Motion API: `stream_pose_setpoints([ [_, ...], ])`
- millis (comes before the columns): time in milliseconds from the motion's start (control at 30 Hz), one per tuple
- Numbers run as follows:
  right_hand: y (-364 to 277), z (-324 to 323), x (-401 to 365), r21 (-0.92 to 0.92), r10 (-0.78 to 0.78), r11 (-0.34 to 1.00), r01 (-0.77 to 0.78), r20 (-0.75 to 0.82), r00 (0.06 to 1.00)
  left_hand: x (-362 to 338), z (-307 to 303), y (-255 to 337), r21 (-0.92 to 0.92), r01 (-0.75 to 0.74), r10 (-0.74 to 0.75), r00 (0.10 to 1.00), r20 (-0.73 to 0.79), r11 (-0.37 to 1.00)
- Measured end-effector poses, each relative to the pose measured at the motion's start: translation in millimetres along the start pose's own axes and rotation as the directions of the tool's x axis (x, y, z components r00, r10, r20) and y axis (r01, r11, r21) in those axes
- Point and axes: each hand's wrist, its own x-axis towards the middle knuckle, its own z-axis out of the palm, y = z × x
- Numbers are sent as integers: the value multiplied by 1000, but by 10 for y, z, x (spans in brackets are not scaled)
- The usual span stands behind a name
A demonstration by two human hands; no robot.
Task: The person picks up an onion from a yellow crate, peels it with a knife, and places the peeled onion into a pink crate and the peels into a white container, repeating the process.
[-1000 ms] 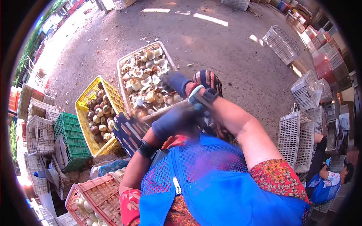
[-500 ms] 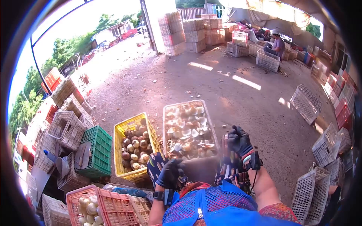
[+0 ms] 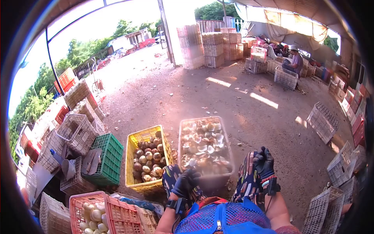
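Note:
My left hand, in a dark glove, is closed near my left knee, at the near left corner of a whitish crate. The crate holds curved, pale shell-like pieces, some brownish. Over my patterned right trouser leg, my right hand is raised in a dark glove with its fingers curled together. What either hand holds, if anything, I cannot make out. A yellow crate left of the whitish one contains round brown-and-cream produce resembling onions. Pale, peeled-looking round pieces fill part of a pink crate at lower left.
A green crate carries a flat board and a knife-like tool. Stacked crates line the left. More crates lie along the right. Far back, a person in a hat sits beside crates.
The view has tilted, so the scene sits lower and further right. My right hand has shifted slightly right relative to the whitish crate. My left hand stays near its near left corner.

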Motion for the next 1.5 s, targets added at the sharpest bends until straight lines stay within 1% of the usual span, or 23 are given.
stream_pose_setpoints([
  [67, -73, -109, 11, 0, 11, 1000, -11, 63, 998, 2, -13, -5, 8, -1, 1, 999, -42, 1000],
  [133, -100, -106, 1, 23, 33, 999, -36, 135, 990, -7, 22, -5, -47, 0, 1, 1000, 14, 999],
  [267, -151, -137, -16, 24, 6, 1000, -9, 117, 993, 19, 8, -2, -75, 4, 2, 997, 72, 997],
  [333, -183, -161, -19, 33, 9, 999, -13, 118, 993, 10, 10, -8, 8, -8, 7, 996, 93, 1000],
  [367, -196, -176, -30, 9, 0, 1000, -1, 92, 996, 15, 12, -10, 52, -14, 8, 994, 107, 999],
  [433, -153, -95, -62, -40, -21, 999, 23, 41, 999, 59, -46, -29, 253, -78, 48, 991, 124, 964],
  [467, -107, -50, -75, -119, -75, 991, 68, -48, 996, 63, -81, -44, 255, -73, 49, 994, 99, 964],
  [500, -76, 65, -103, -209, -80, 976, 53, -120, 990, 54, -81, -51, 257, -67, 50, 996, 74, 964],
  [567, -63, 407, -194, -377, -111, 926, 2, -266, 958, -17, 53, -35, 65, 9, -6, 999, -49, 998],
  [600, -56, 556, -205, -495, -168, 869, -6, -307, 937, 2, 6, -27, 106, 16, -16, 1000, -1, 994],
  [700, -290, 1160, -306, -673, -123, 733, 94, 4, 992, 6, -25, -37, 79, 30, -28, 999, -34, 996],
  [733, -381, 1418, -347, -715, -104, 681, 157, 118, 988, -30, 81, -32, 114, 42, -31, 995, -99, 993],
  [767, -498, 1770, -422, -749, -84, 617, 242, 243, 966, 5, 77, -34, 95, 57, -49, 995, -84, 994],
  [867, -734, 2685, -735, -726, -67, 460, 511, 545, 836, 91, -16, -24, 43, 106, -105, 994, -5, 993],
  [967, -837, 3320, -1140, -566, -30, 483, 668, 752, 659, 128, -82, -33, 6, 153, -152, 983, 106, 988],
  [1000, -839, 3450, -1233, -518, -30, 487, 703, 795, 606, 27, 112, -44, 111, 119, -111, 991, -71, 987],
  [1067, -791, 3672, -1394, -416, -32, 498, 761, 868, 495, 38, 38, -74, 159, 107, -88, 989, -120, 982],
  [1133, -778, 3767, -1476, -366, -37, 496, 787, 897, 441, 75, 131, -89, 164, 90, -73, 991, -110, 982],
  [1200, -755, 3801, -1539, -344, -41, 490, 801, 909, 416, 85, 291, -89, 124, 73, -66, 996, -54, 990],
  [1300, -719, 3804, -1538, -330, -66, 482, 811, 910, 409, 31, 118, -51, 47, 125, -125, 992, -3, 991],
  [1400, -702, 3805, -1516, -323, -77, 476, 818, 911, 405, -42, 200, -61, 151, 76, -61, 993, -102, 986],
  [1467, -705, 3766, -1494, -317, -76, 472, 822, 915, 397, -353, 817, -62, 166, 85, -35, 959, -281, 982],
  [1500, -719, 3754, -1483, -303, -83, 473, 827, 920, 384, -252, 713, 6, 94, 80, -56, 971, -232, 992],
])
